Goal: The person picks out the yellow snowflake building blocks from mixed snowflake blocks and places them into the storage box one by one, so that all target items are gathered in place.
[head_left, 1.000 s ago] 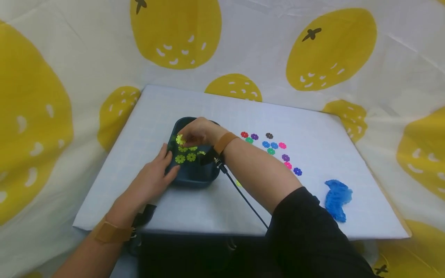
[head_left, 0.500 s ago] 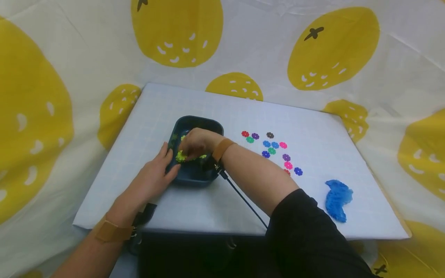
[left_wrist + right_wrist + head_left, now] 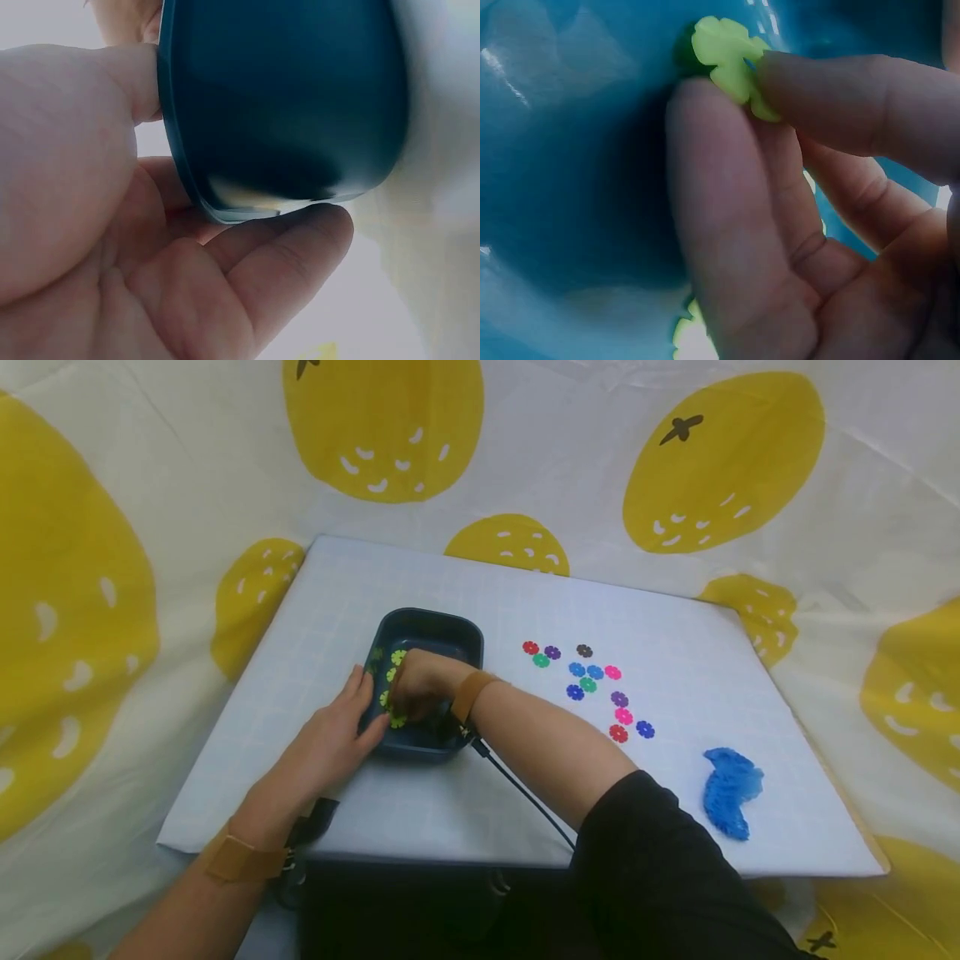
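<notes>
A dark teal rectangular tub (image 3: 438, 628) stands on the table's left half. My left hand (image 3: 333, 735) grips its left side; in the left wrist view the thumb lies at the rim and the fingers bend against the outside wall of the tub (image 3: 285, 97). My right hand (image 3: 423, 683) reaches down inside. In the right wrist view its thumb and a finger pinch a yellow-green flower-shaped plastic disc (image 3: 727, 56), close over the teal floor. Several matching discs (image 3: 398, 657) lie along the tub's left inside, partly hidden by the right hand.
Right of the tub, several flower-shaped discs (image 3: 588, 684) in red, purple, green, blue, pink and brown lie scattered on the white tabletop (image 3: 450, 810). A crumpled blue plastic piece (image 3: 731, 793) lies farther right. A cable (image 3: 525, 793) trails from the right wrist.
My right hand has moved from the tub's back left toward its front left and lower. Yellow-green discs now show closer to the front left inside. The left hand stays on the tub.
</notes>
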### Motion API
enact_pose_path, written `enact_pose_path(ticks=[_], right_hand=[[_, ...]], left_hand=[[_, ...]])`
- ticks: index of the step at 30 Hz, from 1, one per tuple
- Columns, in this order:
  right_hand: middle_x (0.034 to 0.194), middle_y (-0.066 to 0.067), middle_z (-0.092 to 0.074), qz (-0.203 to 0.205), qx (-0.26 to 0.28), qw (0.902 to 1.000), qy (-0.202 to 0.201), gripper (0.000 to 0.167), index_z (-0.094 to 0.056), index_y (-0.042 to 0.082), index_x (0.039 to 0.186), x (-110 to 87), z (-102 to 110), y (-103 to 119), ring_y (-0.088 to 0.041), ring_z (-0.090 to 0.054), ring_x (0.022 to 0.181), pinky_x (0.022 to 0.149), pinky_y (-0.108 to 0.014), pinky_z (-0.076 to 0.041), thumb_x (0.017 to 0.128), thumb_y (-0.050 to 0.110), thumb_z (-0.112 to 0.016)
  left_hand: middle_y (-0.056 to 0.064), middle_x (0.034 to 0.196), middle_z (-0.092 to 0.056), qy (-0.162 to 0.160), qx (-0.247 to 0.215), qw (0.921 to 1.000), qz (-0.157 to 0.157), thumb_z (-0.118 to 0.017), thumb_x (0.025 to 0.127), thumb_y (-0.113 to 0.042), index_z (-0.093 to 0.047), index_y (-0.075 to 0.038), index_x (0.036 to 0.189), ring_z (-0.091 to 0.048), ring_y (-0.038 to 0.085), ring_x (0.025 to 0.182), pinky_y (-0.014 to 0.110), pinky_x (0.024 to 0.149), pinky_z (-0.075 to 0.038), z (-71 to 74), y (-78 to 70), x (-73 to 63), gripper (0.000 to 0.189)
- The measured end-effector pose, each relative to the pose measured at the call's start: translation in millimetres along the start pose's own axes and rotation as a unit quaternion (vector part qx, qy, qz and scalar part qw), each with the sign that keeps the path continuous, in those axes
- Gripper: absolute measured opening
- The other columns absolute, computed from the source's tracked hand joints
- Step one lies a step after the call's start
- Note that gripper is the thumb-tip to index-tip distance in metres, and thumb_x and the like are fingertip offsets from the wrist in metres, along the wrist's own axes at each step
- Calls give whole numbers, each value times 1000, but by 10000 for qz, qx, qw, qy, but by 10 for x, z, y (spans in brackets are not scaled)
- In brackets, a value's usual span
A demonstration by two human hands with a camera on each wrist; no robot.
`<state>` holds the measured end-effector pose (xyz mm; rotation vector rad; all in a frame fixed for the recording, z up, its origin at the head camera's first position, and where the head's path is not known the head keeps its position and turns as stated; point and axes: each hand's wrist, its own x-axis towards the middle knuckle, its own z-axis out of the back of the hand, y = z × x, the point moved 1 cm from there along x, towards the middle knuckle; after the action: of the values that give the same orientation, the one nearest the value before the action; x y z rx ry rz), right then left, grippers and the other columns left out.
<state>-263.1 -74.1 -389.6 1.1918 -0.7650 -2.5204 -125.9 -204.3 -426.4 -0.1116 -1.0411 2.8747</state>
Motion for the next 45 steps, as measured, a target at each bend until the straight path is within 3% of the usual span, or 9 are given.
enact_pose_path(ticks=[9, 14, 19, 23, 25, 30, 35, 40, 45], right_hand=[[99, -9, -73, -102, -549, 9983, -142, 12, -73, 10, 106, 47, -73, 41, -20, -75, 83, 71, -28, -62, 94, 13, -74], [97, -6, -73, 63, -1133, 9932, -258, 12, -71, 11, 104, 11, -111, 98, -19, -73, 83, 70, -27, -61, 93, 10, -74], [97, -4, -71, 406, -1843, 9806, -534, 21, -68, 11, 111, -34, -143, 137, -18, -71, 83, 71, -26, -60, 91, 11, -76], [103, -4, -69, 664, -2354, 9651, -941, 28, -66, 10, 118, -33, -175, 119, -17, -67, 88, 80, -27, -59, 92, 15, -75], [105, -4, -69, 703, -2386, 9627, -1066, 29, -66, 10, 119, -25, -189, 101, -17, -66, 90, 82, -27, -58, 92, 15, -75], [103, -4, -68, 655, -2153, 9680, -1112, 29, -65, 10, 118, -14, -202, 75, -19, -66, 90, 80, -29, -59, 91, 14, -76], [101, -4, -68, 575, -2006, 9735, -932, 26, -66, 11, 117, -39, -159, 73, -17, -67, 88, 77, -27, -59, 93, 16, -75], [97, -7, -69, 269, -1685, 9813, -890, 24, -63, 7, 115, -147, 40, 79, -19, -73, 76, 63, -27, -61, 96, 18, -73], [91, -10, -71, 236, -1964, 9732, -1171, 20, -67, 5, 105, -377, 310, 93, -22, -76, 73, 60, -27, -62, 94, 19, -76]], left_hand=[[20, 172, -1, -5, 113, 9999, -12, -51, 108, -33, -10, 0, 164, -22, 41, 155, 62, 120, -28, 18, -24, -10, 77], [20, 172, -2, -1, 90, 10000, -16, -51, 107, -33, -11, 0, 164, -24, 43, 154, 62, 120, -28, 20, -31, -6, 77], [19, 173, -1, 46, 71, 10000, -7, -50, 108, -35, -10, -1, 164, -23, 43, 155, 62, 120, -27, 13, -20, 2, 77], [19, 173, -1, 55, 61, 10000, -10, -50, 108, -35, -10, -1, 164, -20, 43, 155, 62, 120, -26, 6, -21, 5, 77], [19, 172, -1, 47, 50, 10000, 1, -51, 108, -35, -11, -1, 164, -19, 42, 156, 62, 121, -25, 5, -26, 1, 77], [18, 173, 0, 21, 42, 10000, 46, -51, 107, -34, -11, -1, 164, -19, 42, 156, 62, 121, -25, 6, -27, -8, 77], [19, 172, -1, 16, 62, 10000, 46, -51, 108, -34, -11, -1, 164, -19, 42, 156, 61, 121, -25, -6, -30, -9, 77], [20, 172, -1, -15, 40, 10000, 8, -51, 108, -34, -10, 0, 164, -19, 43, 155, 62, 121, -24, -25, -42, 0, 77], [19, 172, 1, -57, 162, 9999, 10, -51, 107, -33, -10, 2, 163, -17, 44, 155, 62, 122, -23, -19, -40, -13, 78]])
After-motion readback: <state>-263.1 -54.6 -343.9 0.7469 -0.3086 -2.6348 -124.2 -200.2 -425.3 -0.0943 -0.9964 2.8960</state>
